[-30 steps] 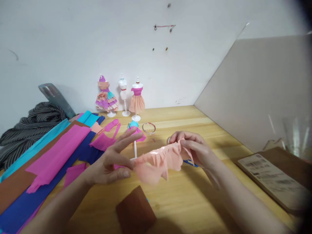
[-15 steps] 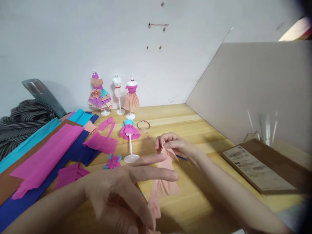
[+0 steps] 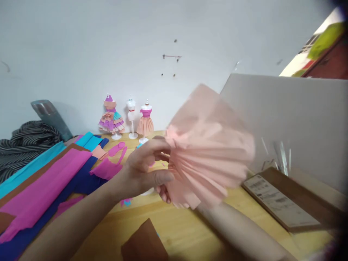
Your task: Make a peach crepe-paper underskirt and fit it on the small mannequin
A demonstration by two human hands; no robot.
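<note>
A peach piece of pleated crepe paper point(image 3: 206, 152) is held up above the table, fanned out to the right from a gathered edge. My left hand point(image 3: 144, 168) pinches that gathered edge between thumb and fingers. Behind the sheet is my right hand point(image 3: 164, 194); only curled fingertips show below my left thumb, apparently on the paper's lower left part, while the forearm emerges underneath. Beyond my left hand, a small doll stand is mostly hidden, with a bit of its turquoise top point(image 3: 139, 145) visible.
Three small dress forms stand by the wall, including a ruffled one point(image 3: 111, 119). Pink crepe paper point(image 3: 51, 181) and other coloured sheets cover the left. A brown piece point(image 3: 145, 243) lies in front. At right is a cardboard package point(image 3: 282, 203) beside a pale partition point(image 3: 288, 119).
The peach paper has risen from the table and now spreads wide before me. My left hand has closed on its gathered edge; my right hand has gone behind it. The view has tilted up.
</note>
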